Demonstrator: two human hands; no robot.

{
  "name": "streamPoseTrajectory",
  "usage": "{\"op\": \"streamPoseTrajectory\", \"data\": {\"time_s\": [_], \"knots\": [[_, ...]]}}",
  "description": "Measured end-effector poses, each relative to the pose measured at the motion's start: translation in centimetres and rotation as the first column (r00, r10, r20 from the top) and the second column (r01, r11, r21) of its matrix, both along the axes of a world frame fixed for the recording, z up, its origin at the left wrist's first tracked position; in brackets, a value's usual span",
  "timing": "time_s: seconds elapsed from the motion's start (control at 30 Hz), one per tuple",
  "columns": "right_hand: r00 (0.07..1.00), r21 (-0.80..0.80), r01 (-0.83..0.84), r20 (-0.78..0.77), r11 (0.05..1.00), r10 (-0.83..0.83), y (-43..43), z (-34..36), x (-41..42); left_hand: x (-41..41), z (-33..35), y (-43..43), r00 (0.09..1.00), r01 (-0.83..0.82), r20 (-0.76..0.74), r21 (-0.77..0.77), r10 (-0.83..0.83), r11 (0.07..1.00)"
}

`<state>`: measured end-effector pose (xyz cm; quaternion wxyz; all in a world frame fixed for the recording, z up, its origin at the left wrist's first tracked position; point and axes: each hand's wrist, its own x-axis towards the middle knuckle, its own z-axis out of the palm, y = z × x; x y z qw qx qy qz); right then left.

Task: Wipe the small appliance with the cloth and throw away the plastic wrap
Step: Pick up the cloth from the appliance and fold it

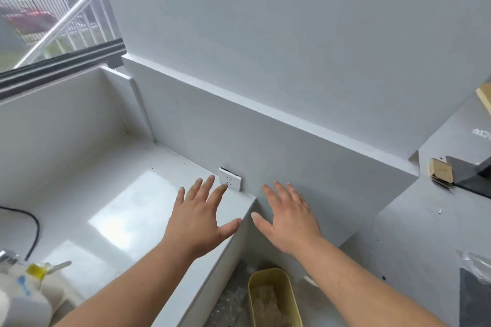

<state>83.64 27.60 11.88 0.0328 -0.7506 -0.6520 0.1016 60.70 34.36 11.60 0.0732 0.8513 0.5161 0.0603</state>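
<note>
My left hand (198, 216) is stretched out flat with spread fingers over the right end of the white countertop (114, 194), holding nothing. My right hand (288, 216) is likewise flat and spread, held in the air before the grey wall panel, empty. A small white appliance (24, 292) with a yellow part and a black cord (33, 225) sits blurred at the bottom left corner. On the floor below stands a yellow bin (273, 297) with crumpled clear plastic wrap (265, 300) inside. No cloth is in view.
A white wall socket (230, 179) sits at the counter's back edge, just beyond my left fingertips. A window with railing lies at the upper left. At right, a grey ledge holds a small cardboard box (441, 171), a dark object and a clear plastic bag (475, 265).
</note>
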Motion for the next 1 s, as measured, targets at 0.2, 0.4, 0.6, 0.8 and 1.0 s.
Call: {"op": "streamPoseTrajectory", "data": {"time_s": [0.2,0.4,0.6,0.8,1.0], "knots": [[1.000,0.088,-0.025,0.002,0.996,0.025,0.6,5.3,-2.4,-2.6,5.1,-0.5,0.999,-0.031,0.038,0.087,0.028,0.996],[0.999,0.205,-0.042,0.003,0.978,0.043,1.5,10.4,-5.3,-5.1,10.7,-0.5,0.995,-0.069,0.090,0.186,0.052,0.980],[0.997,0.292,-0.070,0.037,0.954,0.062,2.1,15.1,-8.2,-8.2,15.8,-0.6,0.989,-0.104,0.130,0.261,0.072,0.960],[0.993,0.382,-0.105,0.089,0.918,0.076,2.6,19.2,-11.2,-11.4,19.8,-0.8,0.985,-0.124,0.150,0.314,0.080,0.941],[0.989,0.455,-0.136,0.121,0.880,0.090,3.2,22.7,-14.3,-14.4,22.9,-0.7,0.983,-0.146,0.160,0.362,0.093,0.921]]}}
